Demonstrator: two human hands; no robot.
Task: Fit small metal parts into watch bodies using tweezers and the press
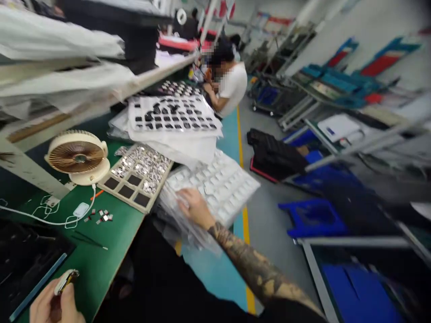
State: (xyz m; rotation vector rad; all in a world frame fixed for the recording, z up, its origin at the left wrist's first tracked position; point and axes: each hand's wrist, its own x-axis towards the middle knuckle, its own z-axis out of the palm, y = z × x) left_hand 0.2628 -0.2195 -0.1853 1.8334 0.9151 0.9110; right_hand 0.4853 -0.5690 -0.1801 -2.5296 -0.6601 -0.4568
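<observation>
My left hand (pixel 55 303), at the bottom left over the green bench, is closed on a small rounded electronic part (pixel 66 281) with a pale shell and its inside showing; I cannot make out its exact kind. My right hand (pixel 195 207) reaches to the clear plastic sheeting (pixel 175 215) at the near side of a white compartment tray (pixel 232 188). Its fingers are bent against the plastic, and blur hides whether they pinch it. The tray juts past the bench edge at a slant. A sorting box (pixel 148 202) with shiny small parts and dark pads lies left of it.
A cream fan (pixel 79 157) with a white cable stands on the bench (pixel 117 242). Tweezers (pixel 90 241) and several tiny parts (pixel 103 216) lie nearby. White sheets with black pieces (pixel 175 119) lie farther back. A co-worker (pixel 232 85) sits beyond them. Carts and blue racks (pixel 313 217) stand right.
</observation>
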